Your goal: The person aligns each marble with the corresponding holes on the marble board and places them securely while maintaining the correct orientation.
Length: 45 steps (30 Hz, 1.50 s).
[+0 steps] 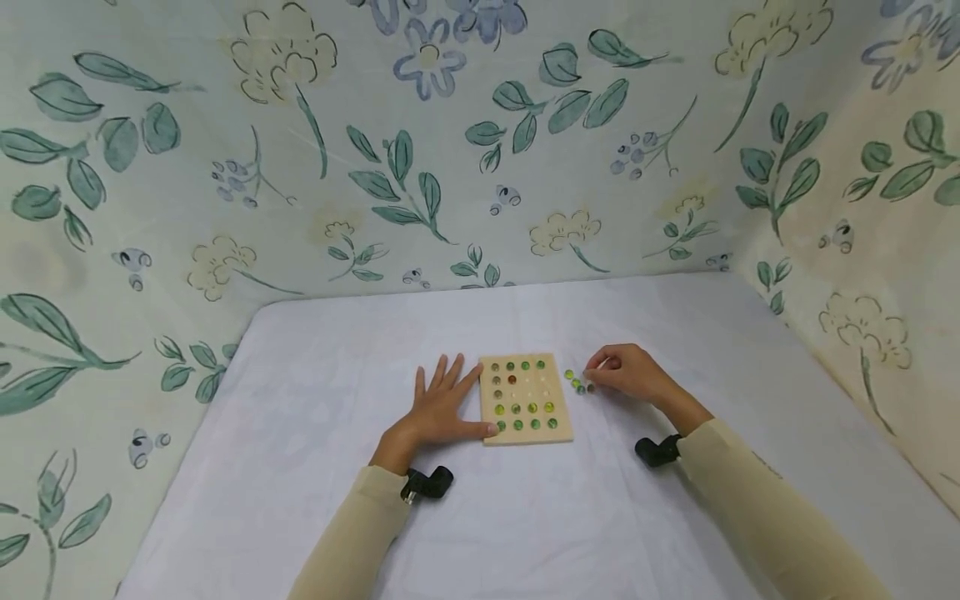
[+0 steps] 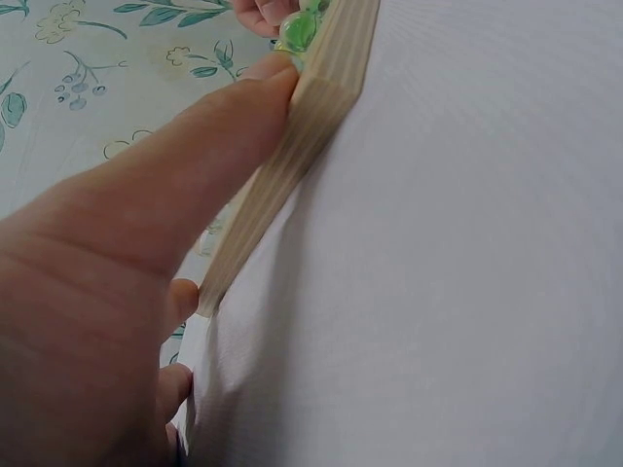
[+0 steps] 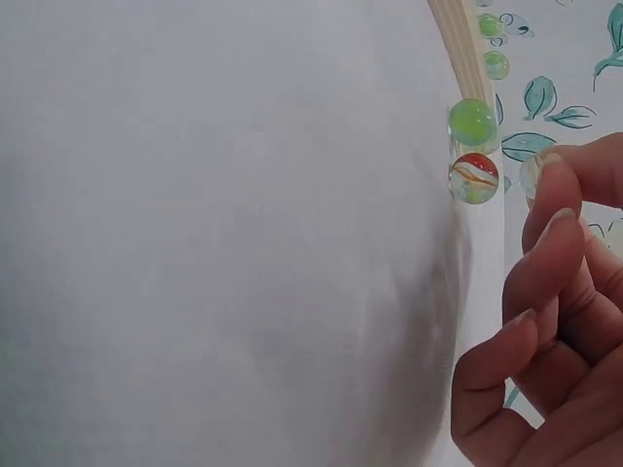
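A square wooden board (image 1: 564, 427) lies on the white cloth, with glass marbles seated in rows of hollows. Most marbles on it look green or yellow-green; a reddish marble (image 1: 512, 379) sits in the second row. My left hand (image 1: 437, 414) is spread along the board's left side, its thumb over the near left corner beside a green marble (image 2: 298, 31). At the board's right, my right hand (image 1: 630, 372) pinches a clear marble (image 3: 529, 175) between thumb and index finger. Just beside it lie several loose marbles, including a green marble (image 3: 472, 122) and a red-and-orange swirled marble (image 3: 475, 178).
White cloth (image 1: 337, 358) covers the table around the board. Behind and at the sides hangs a floral-patterned backdrop (image 1: 450, 167). Small black wrist cameras (image 1: 656, 451) are strapped at both sleeves.
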Available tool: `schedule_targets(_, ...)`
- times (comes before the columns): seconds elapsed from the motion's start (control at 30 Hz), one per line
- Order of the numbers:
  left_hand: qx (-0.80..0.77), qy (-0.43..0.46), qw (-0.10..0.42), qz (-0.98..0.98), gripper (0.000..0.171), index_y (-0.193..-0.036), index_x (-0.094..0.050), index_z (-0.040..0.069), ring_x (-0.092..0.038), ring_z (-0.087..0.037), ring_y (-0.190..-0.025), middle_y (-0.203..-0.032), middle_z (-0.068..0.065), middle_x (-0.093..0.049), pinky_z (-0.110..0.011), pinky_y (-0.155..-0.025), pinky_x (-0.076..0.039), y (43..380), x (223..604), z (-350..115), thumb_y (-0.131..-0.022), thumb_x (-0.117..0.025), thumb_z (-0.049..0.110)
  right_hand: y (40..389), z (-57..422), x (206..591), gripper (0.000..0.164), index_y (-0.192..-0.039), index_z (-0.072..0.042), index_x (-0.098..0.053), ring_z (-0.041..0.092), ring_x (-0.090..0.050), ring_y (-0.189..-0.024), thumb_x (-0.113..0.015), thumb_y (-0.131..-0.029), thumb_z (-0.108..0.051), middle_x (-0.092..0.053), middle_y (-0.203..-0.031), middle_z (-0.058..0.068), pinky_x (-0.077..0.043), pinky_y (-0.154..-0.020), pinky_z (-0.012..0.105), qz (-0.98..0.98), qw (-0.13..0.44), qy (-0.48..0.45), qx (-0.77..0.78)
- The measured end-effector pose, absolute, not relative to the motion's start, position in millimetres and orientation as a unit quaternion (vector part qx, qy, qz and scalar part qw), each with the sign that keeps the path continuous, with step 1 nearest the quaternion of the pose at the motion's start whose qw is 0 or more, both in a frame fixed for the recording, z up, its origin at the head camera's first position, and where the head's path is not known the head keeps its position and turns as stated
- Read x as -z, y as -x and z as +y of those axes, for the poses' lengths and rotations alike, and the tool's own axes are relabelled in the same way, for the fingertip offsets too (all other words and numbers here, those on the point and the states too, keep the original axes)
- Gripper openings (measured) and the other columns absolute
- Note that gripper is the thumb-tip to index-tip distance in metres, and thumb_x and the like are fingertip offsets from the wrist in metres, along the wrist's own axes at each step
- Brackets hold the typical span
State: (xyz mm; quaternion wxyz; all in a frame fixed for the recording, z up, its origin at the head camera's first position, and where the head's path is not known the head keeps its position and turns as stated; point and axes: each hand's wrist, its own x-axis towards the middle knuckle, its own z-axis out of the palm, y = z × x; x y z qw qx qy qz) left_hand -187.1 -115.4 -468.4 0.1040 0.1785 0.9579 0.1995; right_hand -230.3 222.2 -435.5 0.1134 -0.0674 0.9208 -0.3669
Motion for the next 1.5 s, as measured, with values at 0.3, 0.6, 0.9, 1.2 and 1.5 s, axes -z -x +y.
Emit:
schedule_targets(0.3, -0.200, -0.179, 0.104, 0.958, 0.107, -0.156, -0.012, 0.030, 0.014, -0.030, -0.146, -0.162, -0.006, 0.003, -0.057, -0.110, 0.016, 188, 465, -115, -0.072, -0.058, 0.079, 233, 213, 429, 0.018, -0.099, -0.007, -0.066, 0.023, -0.059, -0.068, -0.070, -0.089, -0.022, -0.069, -0.073, 0.005, -0.050, -0.060, 0.030, 0.908, 0.118, 0.087, 0.392)
schedule_targets(0.6, -0.202, -0.175, 0.109, 0.957, 0.109, -0.156, -0.010, 0.032, 0.016, -0.027, -0.146, -0.162, -0.004, 0.004, -0.055, -0.110, 0.018, 187, 470, -116, -0.071, -0.057, 0.081, 234, 198, 428, 0.019, -0.100, -0.008, -0.065, 0.024, -0.059, -0.064, -0.070, -0.089, -0.022, -0.068, -0.071, 0.007, -0.051, -0.059, 0.033, 0.891, 0.131, 0.102, 0.421)
schedule_targets(0.9, -0.205, -0.179, 0.109, 0.956, 0.108, -0.156, -0.010, 0.032, 0.016, -0.026, -0.146, -0.162, -0.003, 0.004, -0.055, -0.110, 0.019, 187, 469, -117, -0.071, -0.057, 0.081, 238, 181, 432, 0.016, -0.098, -0.008, -0.067, 0.017, -0.050, -0.054, -0.070, -0.089, -0.020, -0.065, -0.069, 0.006, -0.042, -0.048, 0.027, 0.889, 0.122, 0.129, 0.423)
schedule_targets(1.2, -0.207, -0.182, 0.108, 0.955, 0.107, -0.156, -0.014, 0.029, 0.014, -0.029, -0.146, -0.162, -0.006, 0.002, -0.057, -0.111, 0.016, 186, 465, -116, -0.072, -0.058, 0.079, 240, 164, 434, 0.013, -0.096, -0.010, -0.067, 0.019, -0.053, -0.059, -0.071, -0.087, -0.018, -0.061, -0.079, 0.006, -0.041, -0.047, 0.026, 0.886, 0.135, 0.123, 0.426)
schedule_targets(1.5, -0.203, -0.182, 0.107, 0.956, 0.107, -0.156, -0.013, 0.030, 0.014, -0.029, -0.146, -0.162, -0.006, 0.002, -0.057, -0.111, 0.017, 186, 466, -117, -0.073, -0.057, 0.080, 238, 155, 439, 0.011, -0.094, -0.009, -0.066, 0.018, -0.057, -0.057, -0.070, -0.088, -0.017, -0.061, -0.079, 0.007, -0.046, -0.048, 0.026, 0.875, 0.141, 0.133, 0.443)
